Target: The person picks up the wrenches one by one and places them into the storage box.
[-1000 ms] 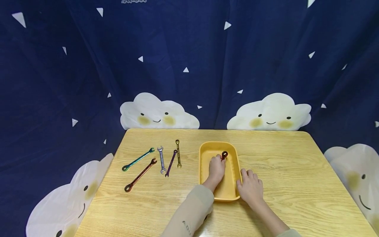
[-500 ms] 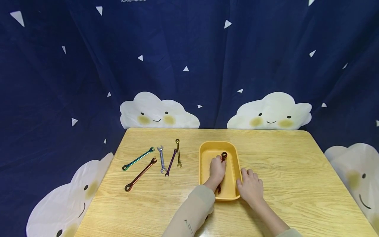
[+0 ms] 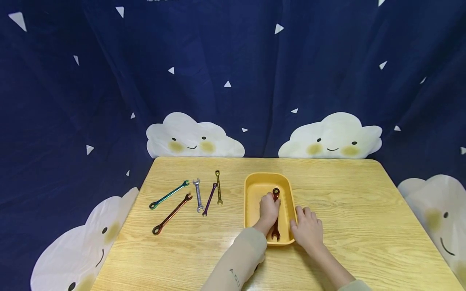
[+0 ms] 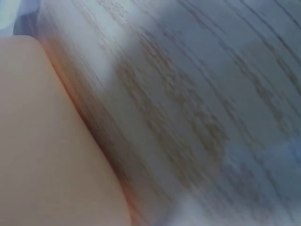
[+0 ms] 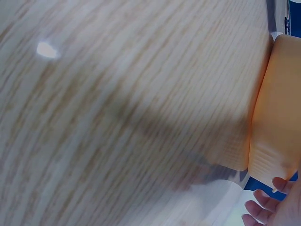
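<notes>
In the head view, my left hand reaches into a yellow tray and grips a dark red combination wrench by its middle. The wrench's ring end points to the far side and its open end toward the near wall. Part of its shaft is hidden by the hand. My right hand rests at the tray's right rim with the thumb on the edge and relaxed fingers outside. The right wrist view catches the fingertips of that hand by the tray's outer wall. Tray wall fills the left wrist view's left side.
Left of the tray on the wooden table lie a teal wrench, a red wrench, a silver wrench, a purple wrench and a gold wrench. A blue curtain hangs behind.
My left hand has shifted slightly right and turned the red wrench more in line with the tray's length, so its open end now shows. The right hand has stayed at the rim.
</notes>
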The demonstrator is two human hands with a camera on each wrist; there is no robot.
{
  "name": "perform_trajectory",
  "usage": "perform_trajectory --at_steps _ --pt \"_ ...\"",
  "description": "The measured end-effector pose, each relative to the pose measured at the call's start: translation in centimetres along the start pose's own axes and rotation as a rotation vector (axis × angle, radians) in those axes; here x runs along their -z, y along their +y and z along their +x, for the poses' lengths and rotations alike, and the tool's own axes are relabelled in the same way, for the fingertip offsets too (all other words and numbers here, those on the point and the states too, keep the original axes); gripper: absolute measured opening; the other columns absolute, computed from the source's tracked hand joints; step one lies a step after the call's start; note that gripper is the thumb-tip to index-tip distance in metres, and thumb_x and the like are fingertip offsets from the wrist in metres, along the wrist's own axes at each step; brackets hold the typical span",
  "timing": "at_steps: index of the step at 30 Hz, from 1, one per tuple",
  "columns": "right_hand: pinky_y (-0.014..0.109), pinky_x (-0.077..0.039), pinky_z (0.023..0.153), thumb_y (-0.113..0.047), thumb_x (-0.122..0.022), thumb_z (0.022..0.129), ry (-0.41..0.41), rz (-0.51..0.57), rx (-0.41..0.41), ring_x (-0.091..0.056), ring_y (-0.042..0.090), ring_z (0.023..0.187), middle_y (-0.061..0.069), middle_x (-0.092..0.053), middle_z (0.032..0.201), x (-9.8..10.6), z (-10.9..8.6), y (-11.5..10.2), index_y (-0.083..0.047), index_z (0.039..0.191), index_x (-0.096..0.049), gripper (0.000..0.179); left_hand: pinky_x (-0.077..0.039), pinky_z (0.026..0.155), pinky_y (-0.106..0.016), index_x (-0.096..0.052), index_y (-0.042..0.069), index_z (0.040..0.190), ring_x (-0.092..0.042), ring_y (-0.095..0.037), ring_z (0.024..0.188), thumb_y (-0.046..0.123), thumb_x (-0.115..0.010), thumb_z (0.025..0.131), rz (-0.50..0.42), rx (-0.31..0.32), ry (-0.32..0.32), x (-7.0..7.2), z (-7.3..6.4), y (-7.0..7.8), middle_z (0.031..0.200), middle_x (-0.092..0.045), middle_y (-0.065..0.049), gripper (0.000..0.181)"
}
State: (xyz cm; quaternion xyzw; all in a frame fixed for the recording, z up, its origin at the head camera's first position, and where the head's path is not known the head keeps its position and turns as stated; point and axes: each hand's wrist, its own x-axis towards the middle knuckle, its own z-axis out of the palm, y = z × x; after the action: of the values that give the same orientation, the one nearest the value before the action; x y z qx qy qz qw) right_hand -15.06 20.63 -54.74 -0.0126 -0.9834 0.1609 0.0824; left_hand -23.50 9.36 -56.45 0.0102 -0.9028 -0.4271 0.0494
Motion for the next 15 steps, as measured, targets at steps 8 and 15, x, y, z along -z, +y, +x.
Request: perform_trajectory --at_steps 8,15 --pt "0.055 -0.038 0.076 -0.024 -0.051 0.086 -0.001 0.005 -0.006 -0.046 0.04 0.099 0.02 -0.049 0.11 -0.11 0.09 0.01 -0.003 0.12 -0.047 0.041 -0.039 0.046 -0.029 -0.053 0.006 0.07 -0.055 -0.02 0.056 0.013 -0.071 0.077 -0.011 0.026 0.018 0.07 -0.18 0.31 0.058 -0.051 -0.002 0.02" --pt "0.055 -0.038 0.075 -0.023 -0.051 0.086 -0.005 0.006 -0.006 -0.047 0.04 0.098 0.021 -0.049 0.11 0.04 0.03 -0.08 -0.003 0.12 -0.046 0.041 -0.04 0.047 -0.028 -0.055 0.004 0.074 -0.056 -0.019 0.058 0.012 -0.072 0.077 -0.008 0.057 -0.005 -0.08 -0.35 0.63 0.061 -0.053 -0.003 0.018"
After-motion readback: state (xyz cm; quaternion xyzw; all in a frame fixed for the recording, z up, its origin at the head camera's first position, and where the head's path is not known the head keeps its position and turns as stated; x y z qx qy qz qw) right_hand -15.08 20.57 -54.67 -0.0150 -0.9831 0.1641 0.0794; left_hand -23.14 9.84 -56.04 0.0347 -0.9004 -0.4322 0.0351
